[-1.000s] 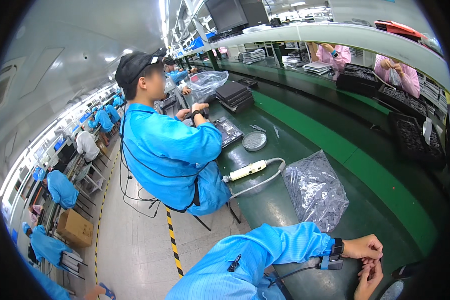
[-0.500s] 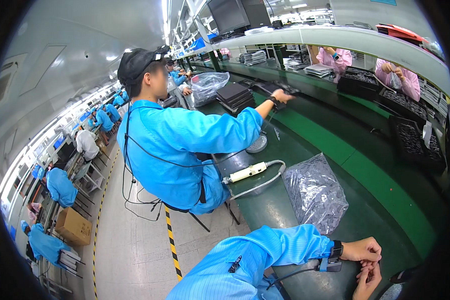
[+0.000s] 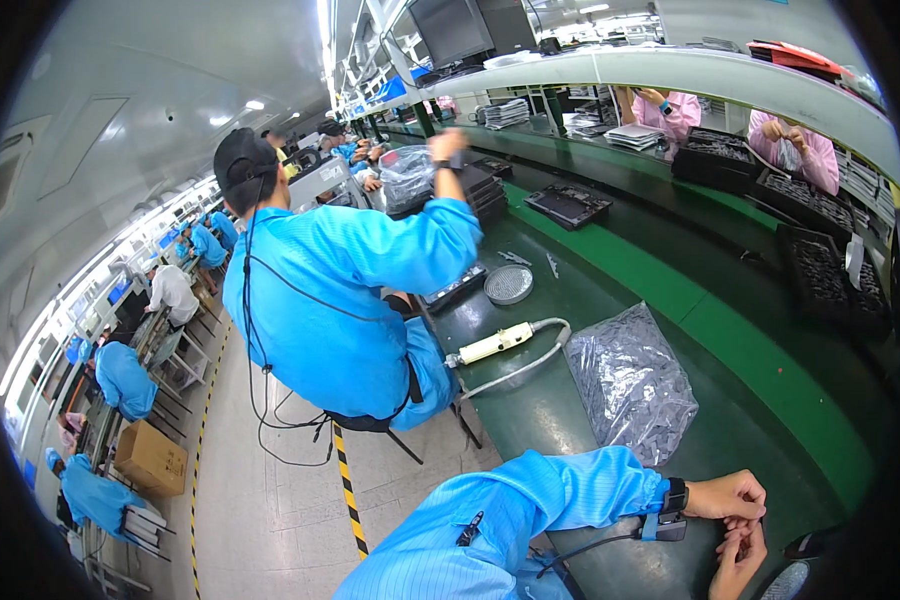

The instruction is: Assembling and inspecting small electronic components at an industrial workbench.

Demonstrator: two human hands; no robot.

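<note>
My left hand (image 3: pixel 727 495) reaches out of a blue sleeve with a black wrist strap (image 3: pixel 674 496) and a clipped cord, low on the right over the green bench (image 3: pixel 570 420). My right hand (image 3: pixel 738 556) rises from below and meets it, fingertips touching. Both sets of fingers are curled together; anything between them is too small to make out. A clear bag of small dark parts (image 3: pixel 630 380) lies just beyond my hands.
A co-worker in a blue coat and black cap (image 3: pixel 320 310) sits on my left, one arm raised. A white tool with a grey cable (image 3: pixel 490 345), a round mesh disc (image 3: pixel 508 285) and black trays (image 3: pixel 570 205) lie on the bench. Across it, people in pink (image 3: pixel 790 140) work. A cardboard box (image 3: pixel 150 458) stands on the floor.
The co-worker's arm drew back from reaching across the bench and is lifted high, with the head turned away. My hands stay together in the same spot.
</note>
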